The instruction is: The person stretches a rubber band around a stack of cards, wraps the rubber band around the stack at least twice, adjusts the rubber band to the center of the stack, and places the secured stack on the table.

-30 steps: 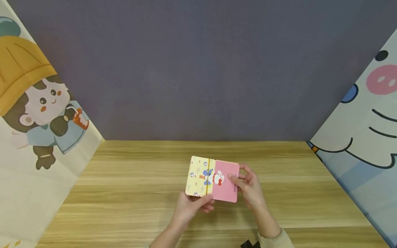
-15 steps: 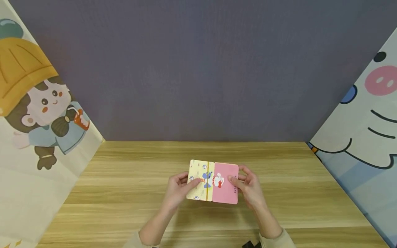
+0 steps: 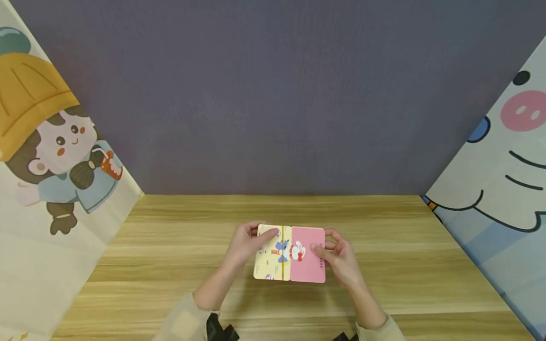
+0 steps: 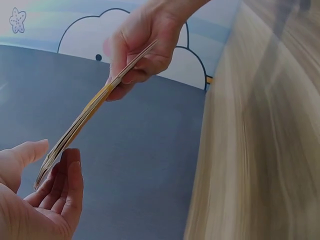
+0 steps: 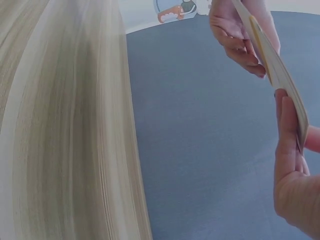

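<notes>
A small notebook (image 3: pixel 308 267) is held up above the wooden table by both hands, roughly level in the head view. Its left part is pale yellow with little prints; its right part is pink with a white rabbit. A yellow elastic band (image 3: pixel 283 271) runs down the yellow part. My left hand (image 3: pixel 246 242) has its thumb over the upper yellow part and its fingers behind; in the left wrist view this thumb looks slightly off the cover. My right hand (image 3: pixel 342 259) pinches the pink end, thumb in front. Edge-on, the notebook (image 4: pixel 80 120) shows layered pages.
The wooden table (image 3: pixel 170 255) spreads beneath the hands, backed by a grey panel (image 3: pixel 273 94). Cartoon-printed panels stand at the left (image 3: pixel 34 265) and right (image 3: pixel 503 189). Black wrist devices (image 3: pixel 219 329) show at the bottom edge.
My left hand has moved from the notebook's bottom edge round to its left side, then up toward the top. The notebook has straightened and shifted slightly down and left. The right hand keeps its grip.
</notes>
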